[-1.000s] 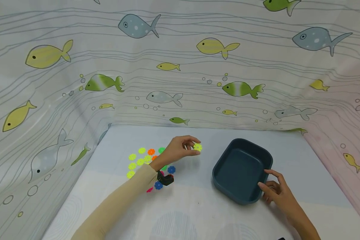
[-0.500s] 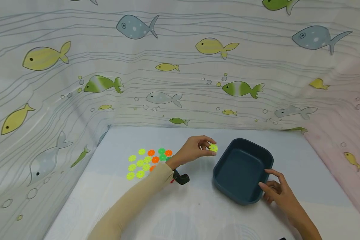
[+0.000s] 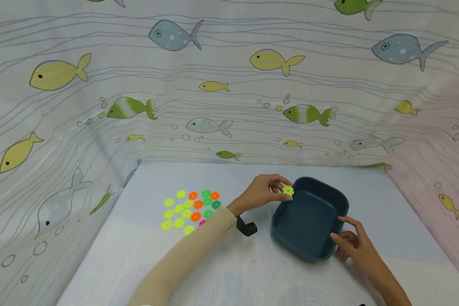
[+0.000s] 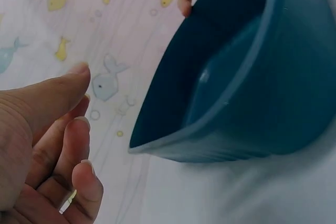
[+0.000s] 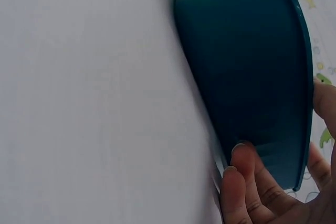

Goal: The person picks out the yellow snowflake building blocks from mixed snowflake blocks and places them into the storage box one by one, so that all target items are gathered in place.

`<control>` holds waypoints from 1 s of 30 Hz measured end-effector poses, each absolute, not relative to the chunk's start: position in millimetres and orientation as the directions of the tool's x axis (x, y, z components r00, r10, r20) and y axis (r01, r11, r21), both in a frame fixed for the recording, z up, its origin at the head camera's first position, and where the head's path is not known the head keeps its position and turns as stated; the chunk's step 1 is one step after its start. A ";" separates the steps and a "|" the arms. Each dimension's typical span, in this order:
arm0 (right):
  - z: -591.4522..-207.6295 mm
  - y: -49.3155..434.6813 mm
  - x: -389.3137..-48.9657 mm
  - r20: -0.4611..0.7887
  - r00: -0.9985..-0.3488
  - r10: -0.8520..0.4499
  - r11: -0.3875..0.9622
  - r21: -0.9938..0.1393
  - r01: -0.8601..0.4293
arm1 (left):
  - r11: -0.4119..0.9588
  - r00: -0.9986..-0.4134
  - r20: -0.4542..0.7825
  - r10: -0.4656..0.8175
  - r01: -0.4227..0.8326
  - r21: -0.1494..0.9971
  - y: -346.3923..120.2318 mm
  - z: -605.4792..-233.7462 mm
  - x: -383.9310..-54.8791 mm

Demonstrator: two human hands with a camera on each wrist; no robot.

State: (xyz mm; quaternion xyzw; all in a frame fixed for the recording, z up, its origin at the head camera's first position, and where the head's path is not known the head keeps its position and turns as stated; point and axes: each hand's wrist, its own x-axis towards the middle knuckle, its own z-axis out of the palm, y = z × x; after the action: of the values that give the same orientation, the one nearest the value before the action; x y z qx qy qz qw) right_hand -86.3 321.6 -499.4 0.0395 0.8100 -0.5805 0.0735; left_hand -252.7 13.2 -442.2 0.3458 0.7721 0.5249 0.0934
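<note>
My left hand (image 3: 263, 192) pinches a yellow flower-shaped plastic disc (image 3: 288, 190) between thumb and fingers, at the left rim of a dark blue rectangular tub (image 3: 306, 223). In the left wrist view that hand (image 4: 50, 135) is beside the tub (image 4: 294, 77), and the disc is mostly hidden behind the fingers. My right hand (image 3: 353, 246) grips the tub's right wall. Seen from the right wrist, its thumb is at the rim and its curled fingers (image 5: 244, 174) press on the outer wall. Nothing shows on the tub's floor.
Several flower-shaped discs (image 3: 179, 208) in yellow, orange, green and pink lie flat on the white table (image 3: 237, 263), left of the tub; the left forearm covers some. A fish-patterned cloth (image 3: 214, 102) hangs behind and at both sides.
My left hand has carried the yellow disc rightward from near the loose discs to the tub's left rim. The right hand and the tub stay nearly in place.
</note>
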 end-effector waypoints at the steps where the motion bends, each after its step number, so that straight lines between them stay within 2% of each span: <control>1: -499.4 322.3 -86.6 -0.159 -0.987 -0.023 0.328 -0.934 0.143 | 0.208 -0.745 0.219 0.630 0.433 0.877 15.3 -441.4 -252.8; 15: -501.8 322.5 -87.0 -0.154 -0.988 -0.012 0.340 -0.930 0.141 | 0.154 -0.706 0.212 0.676 0.417 0.896 50.4 -439.7 -253.4; 22: -500.6 320.3 -88.1 -0.162 -0.987 -0.005 0.335 -0.930 0.151 | 0.137 -0.694 0.144 0.706 0.333 0.933 69.5 -440.7 -253.5; 30: -500.8 319.9 -87.9 -0.154 -0.988 -0.003 0.321 -0.936 0.145 | 0.199 -0.653 0.072 0.754 0.332 0.922 96.2 -440.4 -249.9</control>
State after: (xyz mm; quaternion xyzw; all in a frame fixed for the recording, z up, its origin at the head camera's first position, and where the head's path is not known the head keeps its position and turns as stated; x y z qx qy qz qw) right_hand -87.9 319.9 -500.8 0.0438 0.8101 -0.5812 0.0639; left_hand -249.9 96.2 -440.4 0.3634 0.7472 0.5180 0.2035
